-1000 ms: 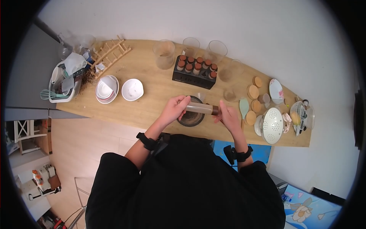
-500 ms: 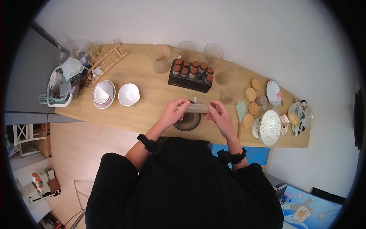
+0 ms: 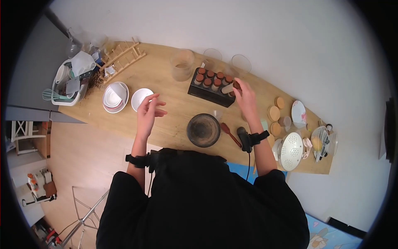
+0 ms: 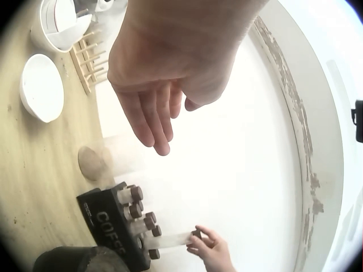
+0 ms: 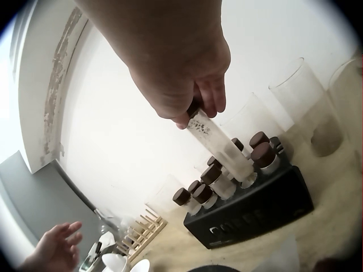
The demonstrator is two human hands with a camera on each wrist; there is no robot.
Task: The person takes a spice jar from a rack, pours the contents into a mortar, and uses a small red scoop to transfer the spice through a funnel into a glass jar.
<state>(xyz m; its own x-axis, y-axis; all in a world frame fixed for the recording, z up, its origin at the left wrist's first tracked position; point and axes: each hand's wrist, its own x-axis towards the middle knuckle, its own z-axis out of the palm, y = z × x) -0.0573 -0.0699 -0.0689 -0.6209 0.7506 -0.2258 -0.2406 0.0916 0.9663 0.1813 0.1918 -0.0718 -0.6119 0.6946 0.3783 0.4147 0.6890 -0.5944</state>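
Note:
My right hand (image 3: 239,90) pinches a clear tube (image 3: 228,88) by its brown-capped end. The tube slants down into the black rack (image 3: 209,88), which holds several brown-capped tubes. In the right wrist view the tube (image 5: 222,146) hangs from my fingers with its lower end among the tubes in the rack (image 5: 255,211). My left hand (image 3: 154,106) hovers open above the wooden table (image 3: 170,106), beside a white bowl (image 3: 141,98), and holds nothing. In the left wrist view its fingers (image 4: 148,116) hang straight. A dark round bowl (image 3: 203,130) sits at the table's near edge between my arms.
Stacked white bowls (image 3: 115,96), a wooden dish rack (image 3: 122,56) and a basket of utensils (image 3: 68,83) stand at the left. Glass beakers (image 3: 181,64) line the wall. Wooden lids (image 3: 274,112), a plate (image 3: 299,108) and a white colander (image 3: 292,145) fill the right end.
Both hands held the tube level over the dark bowl. My left hand has let go and swung left, and my right hand has carried the tube back to the black rack.

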